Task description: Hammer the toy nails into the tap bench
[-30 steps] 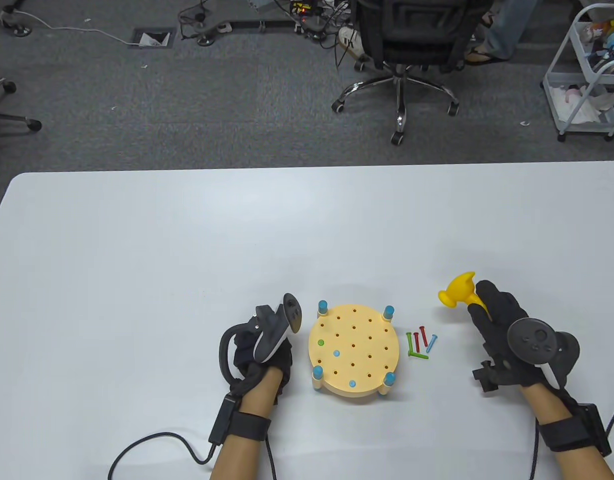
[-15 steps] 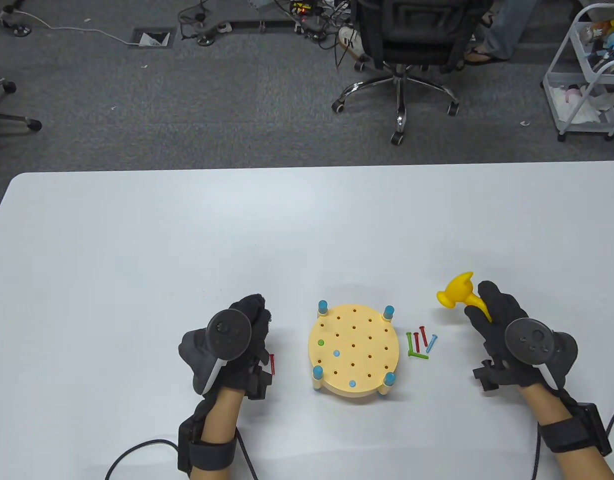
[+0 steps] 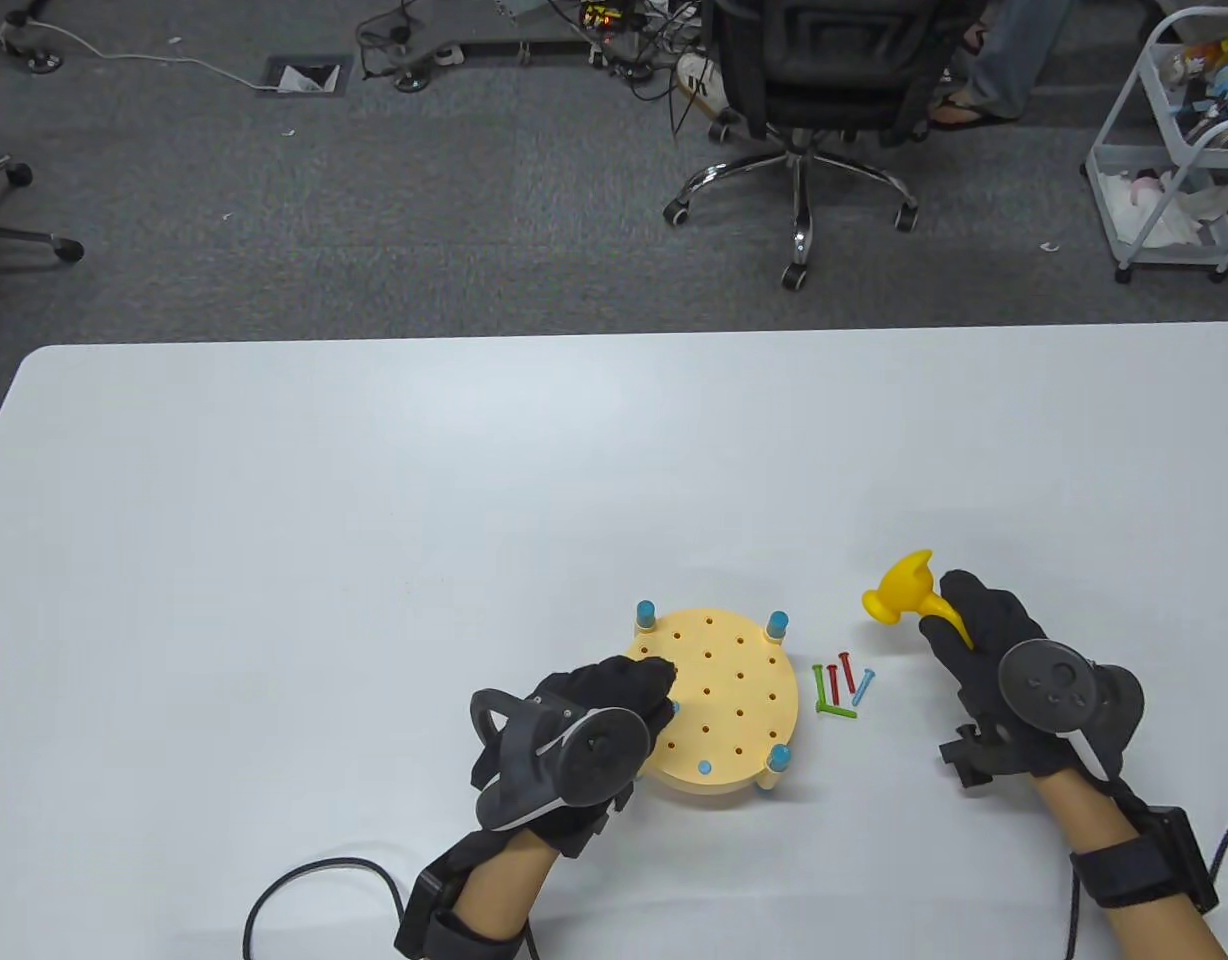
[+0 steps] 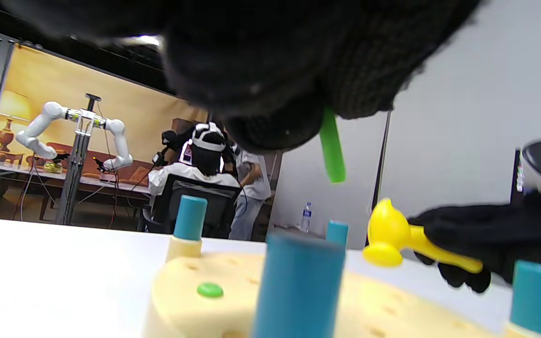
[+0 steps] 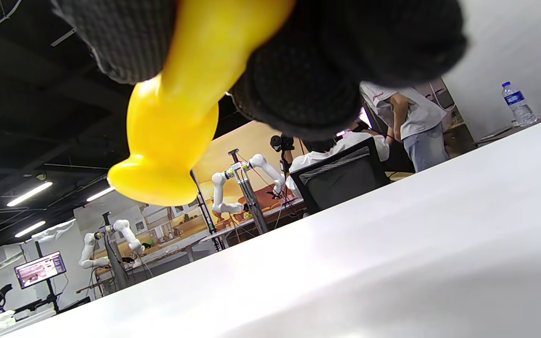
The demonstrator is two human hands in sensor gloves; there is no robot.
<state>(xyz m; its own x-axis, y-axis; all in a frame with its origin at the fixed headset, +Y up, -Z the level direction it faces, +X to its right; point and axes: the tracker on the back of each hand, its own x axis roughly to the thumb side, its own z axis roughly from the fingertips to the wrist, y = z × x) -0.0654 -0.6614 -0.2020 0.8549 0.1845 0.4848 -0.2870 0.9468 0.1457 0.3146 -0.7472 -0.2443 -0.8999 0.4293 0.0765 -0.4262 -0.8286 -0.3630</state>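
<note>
The round yellow tap bench (image 3: 739, 665) with blue corner posts stands at the table's near middle. A blue nail (image 3: 704, 768) sits driven in near its front, and a green nail head (image 4: 210, 290) shows flush in the left wrist view. My left hand (image 3: 654, 682) hovers over the bench's left side. It pinches a green nail (image 4: 332, 152), tip down, above the bench (image 4: 392, 310). My right hand (image 3: 969, 635) grips the handle of the yellow toy hammer (image 3: 902, 588) right of the bench, head raised; the hammer also shows in the right wrist view (image 5: 172, 141).
Several loose nails, green, red and blue (image 3: 839, 685), lie on the white table (image 3: 374, 500) between the bench and my right hand. Cables trail from both wrists over the near edge. An office chair (image 3: 804, 90) stands beyond the far edge.
My left hand moved right from the table beside the bench to over the bench's left side. My right hand and the hammer shifted slightly left.
</note>
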